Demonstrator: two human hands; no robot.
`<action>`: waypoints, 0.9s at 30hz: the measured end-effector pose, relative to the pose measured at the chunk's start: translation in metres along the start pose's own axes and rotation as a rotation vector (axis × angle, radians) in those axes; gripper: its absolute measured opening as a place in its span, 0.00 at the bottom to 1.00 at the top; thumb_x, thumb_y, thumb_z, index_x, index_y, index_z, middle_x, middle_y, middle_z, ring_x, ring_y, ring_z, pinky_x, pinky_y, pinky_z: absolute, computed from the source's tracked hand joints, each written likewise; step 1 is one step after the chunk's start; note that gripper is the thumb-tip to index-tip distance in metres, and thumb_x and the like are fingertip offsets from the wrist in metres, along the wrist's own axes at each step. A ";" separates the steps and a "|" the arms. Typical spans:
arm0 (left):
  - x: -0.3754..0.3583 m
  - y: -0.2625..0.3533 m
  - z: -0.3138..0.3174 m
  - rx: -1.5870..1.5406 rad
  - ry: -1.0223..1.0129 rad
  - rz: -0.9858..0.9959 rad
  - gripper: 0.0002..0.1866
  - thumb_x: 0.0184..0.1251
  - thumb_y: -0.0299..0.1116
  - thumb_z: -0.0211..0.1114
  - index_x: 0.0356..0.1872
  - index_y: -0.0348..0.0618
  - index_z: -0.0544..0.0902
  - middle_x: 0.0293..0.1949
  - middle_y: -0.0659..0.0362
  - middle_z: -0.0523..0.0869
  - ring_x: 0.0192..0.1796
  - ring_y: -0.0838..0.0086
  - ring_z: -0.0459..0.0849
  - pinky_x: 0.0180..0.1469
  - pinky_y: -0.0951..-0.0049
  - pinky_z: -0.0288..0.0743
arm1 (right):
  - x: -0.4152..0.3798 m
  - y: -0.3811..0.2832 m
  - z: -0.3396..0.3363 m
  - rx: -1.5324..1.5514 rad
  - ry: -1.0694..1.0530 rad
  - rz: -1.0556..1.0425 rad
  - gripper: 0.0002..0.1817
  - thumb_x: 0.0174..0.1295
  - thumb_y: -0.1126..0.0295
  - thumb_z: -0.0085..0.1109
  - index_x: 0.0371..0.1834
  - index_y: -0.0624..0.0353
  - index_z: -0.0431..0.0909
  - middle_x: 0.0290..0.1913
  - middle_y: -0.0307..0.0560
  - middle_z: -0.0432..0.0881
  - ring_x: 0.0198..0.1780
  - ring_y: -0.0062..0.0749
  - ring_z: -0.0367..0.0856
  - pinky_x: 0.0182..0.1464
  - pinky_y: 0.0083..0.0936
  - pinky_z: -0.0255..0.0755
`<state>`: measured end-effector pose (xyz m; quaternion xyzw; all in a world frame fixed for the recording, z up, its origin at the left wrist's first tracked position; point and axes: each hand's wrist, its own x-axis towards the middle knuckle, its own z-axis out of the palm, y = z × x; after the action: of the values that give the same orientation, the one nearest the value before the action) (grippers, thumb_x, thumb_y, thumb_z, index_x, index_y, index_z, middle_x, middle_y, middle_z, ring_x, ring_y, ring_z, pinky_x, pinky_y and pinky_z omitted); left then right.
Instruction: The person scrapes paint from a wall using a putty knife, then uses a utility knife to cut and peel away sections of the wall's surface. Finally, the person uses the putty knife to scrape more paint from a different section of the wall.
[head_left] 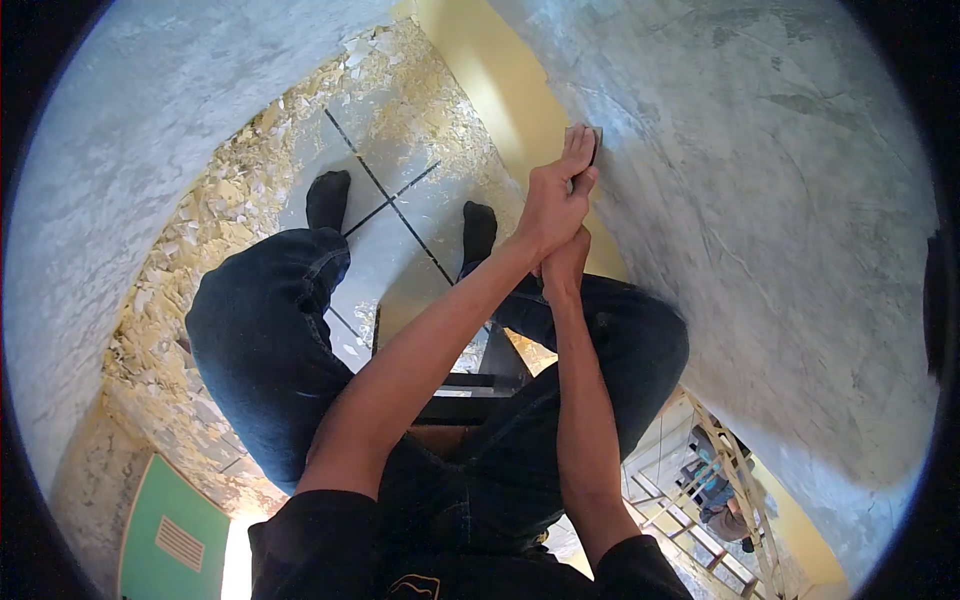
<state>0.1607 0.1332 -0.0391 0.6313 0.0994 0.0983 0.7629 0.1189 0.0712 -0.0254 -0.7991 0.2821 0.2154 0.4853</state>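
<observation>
A scraper (598,147) with a dark flat blade rests against the wall (740,240), where grey plaster meets a strip of yellow paint (515,80). My left hand (560,205) is closed on it, its fingers stretched along the blade and pressing toward the wall. Directly below, my right hand (567,262) is closed too, wrapped around the lower end of the scraper and touching the left hand. Most of the handle is hidden by my hands.
Paint flakes (190,240) litter the floor (400,180). My feet in dark socks stand apart below. Under me is a dark seat or step (470,385). A green panel (170,530) is at lower left; wooden scaffolding (740,490) and a person (725,522) are at lower right.
</observation>
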 end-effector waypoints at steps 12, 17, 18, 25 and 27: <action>0.004 0.007 -0.002 -0.008 -0.001 0.019 0.24 0.64 0.19 0.55 0.64 0.35 0.71 0.65 0.39 0.68 0.72 0.53 0.60 0.73 0.63 0.56 | 0.008 0.002 -0.001 -0.049 -0.011 -0.057 0.15 0.64 0.62 0.57 0.35 0.66 0.77 0.20 0.45 0.79 0.16 0.28 0.75 0.16 0.28 0.64; 0.009 0.003 -0.003 0.010 0.010 0.047 0.25 0.65 0.19 0.55 0.65 0.36 0.70 0.66 0.38 0.66 0.72 0.51 0.60 0.73 0.63 0.56 | 0.012 0.003 -0.001 -0.075 -0.039 -0.057 0.14 0.64 0.62 0.57 0.33 0.66 0.76 0.18 0.46 0.78 0.15 0.28 0.75 0.15 0.29 0.64; 0.008 0.004 -0.004 -0.005 -0.013 0.016 0.25 0.65 0.18 0.55 0.65 0.36 0.70 0.66 0.38 0.66 0.72 0.51 0.60 0.73 0.63 0.56 | 0.013 0.006 0.000 -0.054 -0.035 -0.064 0.14 0.63 0.62 0.57 0.33 0.66 0.76 0.18 0.45 0.78 0.15 0.28 0.74 0.15 0.29 0.63; 0.017 0.005 -0.008 0.007 -0.002 -0.033 0.24 0.65 0.18 0.55 0.63 0.36 0.71 0.66 0.38 0.66 0.72 0.51 0.60 0.72 0.64 0.57 | 0.005 -0.015 0.009 0.013 -0.010 -0.093 0.12 0.66 0.68 0.51 0.27 0.64 0.72 0.13 0.41 0.69 0.09 0.25 0.66 0.10 0.26 0.52; 0.019 0.003 -0.008 0.043 0.036 0.004 0.23 0.67 0.21 0.56 0.63 0.36 0.71 0.64 0.40 0.69 0.69 0.55 0.66 0.67 0.66 0.64 | 0.018 -0.006 0.008 -0.011 -0.025 -0.078 0.12 0.64 0.66 0.53 0.30 0.65 0.73 0.15 0.43 0.73 0.12 0.27 0.69 0.13 0.27 0.56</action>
<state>0.1762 0.1461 -0.0384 0.6457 0.1139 0.1090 0.7471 0.1356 0.0763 -0.0356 -0.8095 0.2432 0.2078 0.4923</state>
